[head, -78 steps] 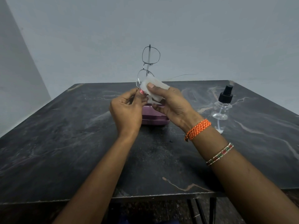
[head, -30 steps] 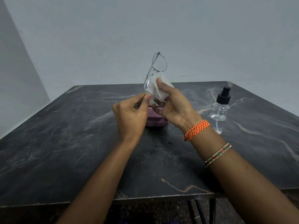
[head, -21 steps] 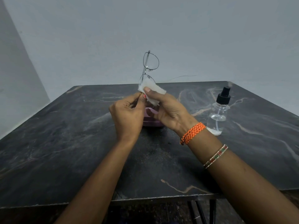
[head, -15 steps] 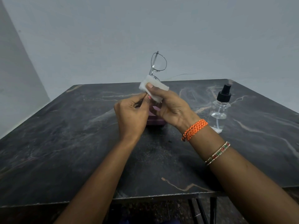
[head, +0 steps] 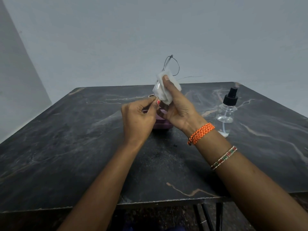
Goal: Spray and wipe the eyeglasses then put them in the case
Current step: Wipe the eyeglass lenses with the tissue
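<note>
White cloth (head: 166,88) pinched on eyeglasses (head: 171,65) by raised right hand (head: 180,110); left hand (head: 138,117) pinches frame.

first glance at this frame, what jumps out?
The wire-frame eyeglasses held up on end above the table's middle, the lower lens wrapped in a white cloth pinched by the right hand, while the left hand grips the frame's bottom end. Next, the orange braided wristband on the right wrist. A clear spray bottle with black nozzle stands right; a purple case sits mostly hidden behind the hands.
</note>
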